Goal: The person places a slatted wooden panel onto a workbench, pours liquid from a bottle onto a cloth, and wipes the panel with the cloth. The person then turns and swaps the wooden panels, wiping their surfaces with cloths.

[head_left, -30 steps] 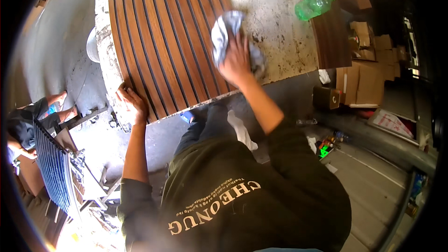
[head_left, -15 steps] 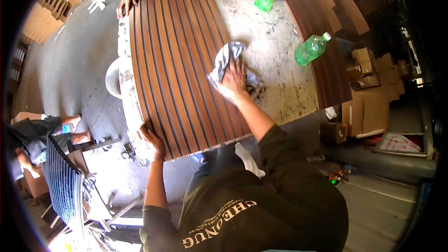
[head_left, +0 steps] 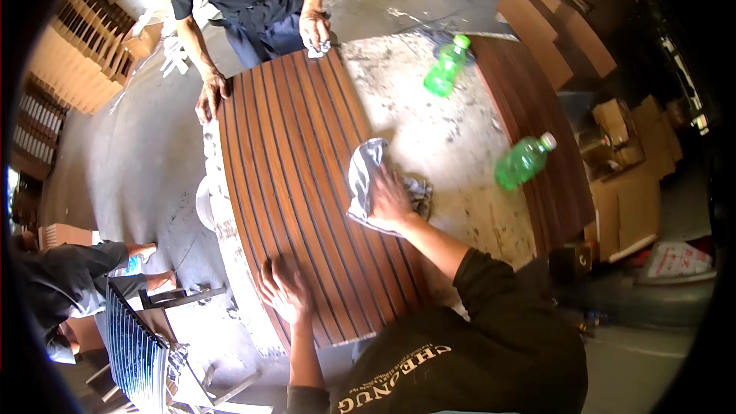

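A brown wood-look panel [head_left: 295, 169] with dark lengthwise grooves lies on a worn, stained worktable [head_left: 452, 146]. My right hand [head_left: 391, 198] presses on a grey-and-white cloth [head_left: 362, 176] at the panel's right edge. Part of the cloth bunches out past the fingers over the tabletop. Near the panel's lower left edge, my left hand [head_left: 284, 290] rests on the grooved face, fingers apart, holding nothing. Across the table a co-worker holds a small white wad [head_left: 319, 49] at the panel's far end; their other hand [head_left: 211, 97] touches its far left corner.
Two green bottles with pale caps, a far one [head_left: 446, 67] and a nearer one [head_left: 524, 162], are on the right side. A dark brown panel [head_left: 537, 138] lines that edge. Cardboard boxes [head_left: 625, 207] stand beyond. At lower left are another person [head_left: 57, 284] and a ribbed dark panel [head_left: 138, 345].
My view has tilted up, showing more of the co-worker. My left hand has shifted from the panel's left edge onto its face. The right hand stays on the cloth.
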